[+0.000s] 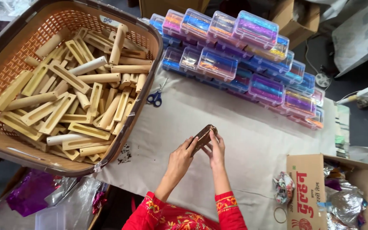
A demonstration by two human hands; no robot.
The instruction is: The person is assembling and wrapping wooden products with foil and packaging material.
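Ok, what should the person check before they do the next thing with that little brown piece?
1. Brown piece held by both hands: ok, left hand and right hand pinch it above the cloth.
2. Piece finished or wrapped fully: cannot tell, too small.
3. Cloth-covered table in front free for setting down: ok.
4. Basket of pale wooden pieces within reach: ok, beside the left hand.
5. Blue-handled scissors clear of the hands: ok, lying by the basket.
6. Stacked clear boxes steady: cannot tell.
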